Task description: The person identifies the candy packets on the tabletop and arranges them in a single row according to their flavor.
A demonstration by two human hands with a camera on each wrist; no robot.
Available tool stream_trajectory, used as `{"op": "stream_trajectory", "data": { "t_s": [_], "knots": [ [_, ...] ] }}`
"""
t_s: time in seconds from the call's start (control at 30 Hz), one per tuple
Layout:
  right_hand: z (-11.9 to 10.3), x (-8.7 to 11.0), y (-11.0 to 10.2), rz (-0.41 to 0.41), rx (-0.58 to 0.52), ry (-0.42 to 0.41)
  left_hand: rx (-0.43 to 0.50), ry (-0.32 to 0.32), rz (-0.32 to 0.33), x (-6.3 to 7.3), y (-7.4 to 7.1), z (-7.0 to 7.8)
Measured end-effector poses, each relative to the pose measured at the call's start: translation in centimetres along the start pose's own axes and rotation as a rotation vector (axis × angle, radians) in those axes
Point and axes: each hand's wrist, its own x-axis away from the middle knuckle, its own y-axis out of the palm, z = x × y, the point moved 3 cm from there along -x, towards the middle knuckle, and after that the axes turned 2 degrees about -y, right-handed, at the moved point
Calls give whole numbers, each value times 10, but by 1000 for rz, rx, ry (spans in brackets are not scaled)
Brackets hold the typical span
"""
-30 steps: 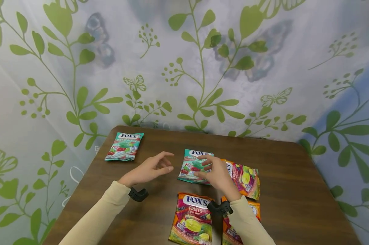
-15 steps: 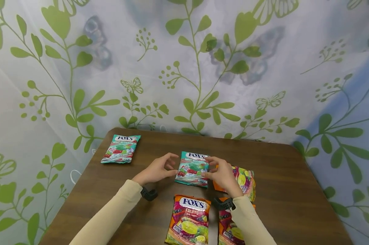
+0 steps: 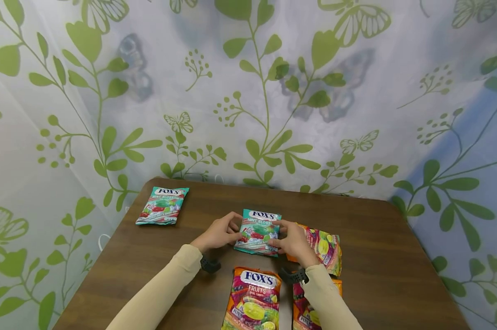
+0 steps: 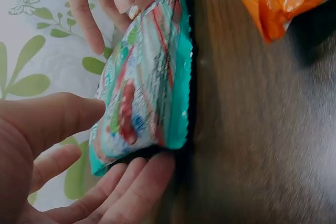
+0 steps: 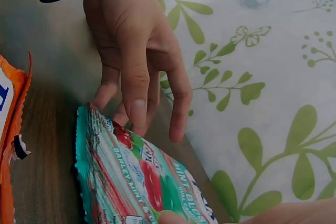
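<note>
Mint Blossom packet lies face up at mid-bench, between the two hands. Left hand at its left edge: thumb and fingers curved and well parted, the thumb at the printed face, the other fingers low along the side seam. Right hand at the right edge: fingers loosely bent and parted, thumb over the rim. Cannot tell whether either hand has a firm hold. A narrow strip of bench runs between the packet's near edge and the centre Fruits packet, which the lower frame edge cuts. Tighter on the right: a far-right Fruits packet sits just beyond the right hand, partly hidden by it; a near-right Fruits packet lies partly beneath the sleeve in view. More room leftward, a wide stretch of wood before the second mint packet, close to the bench's far left corner. Broad bare wood also right of the Fruits packets. Leaf-printed cloth hangs behind the far edge.
</note>
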Motion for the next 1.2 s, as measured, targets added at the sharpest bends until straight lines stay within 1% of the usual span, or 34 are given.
{"op": "stream_trajectory", "data": {
  "t_s": [0.07,0.13,0.27,0.33,0.43,0.53,0.67,0.77,0.97,1.07,1.2],
  "knots": [
    [2,0,1,1,5,-1,2,8,-16,-1,4,0],
    [4,-1,2,1,5,-7,-25,21,-20,-2,7,1],
    [7,-3,3,13,10,-11,-81,43,0,-3,11,2],
    [9,-4,3,21,3,-5,-92,47,7,-3,13,2],
    [13,-6,5,31,-5,3,-96,39,8,-3,14,3],
    [17,-6,6,41,-6,-4,-97,25,-5,-3,16,2],
    [18,-6,7,59,-10,-12,-95,11,-8,-4,16,2],
    [17,-5,7,65,-18,-10,-91,5,0,-4,16,4],
    [11,-3,8,77,-18,-9,-74,16,21,-2,12,5],
    [7,-2,10,72,-27,-23,-64,23,28,1,7,6],
    [1,-5,15,70,-42,-69,-53,42,40,7,-3,6]
  ]
}}
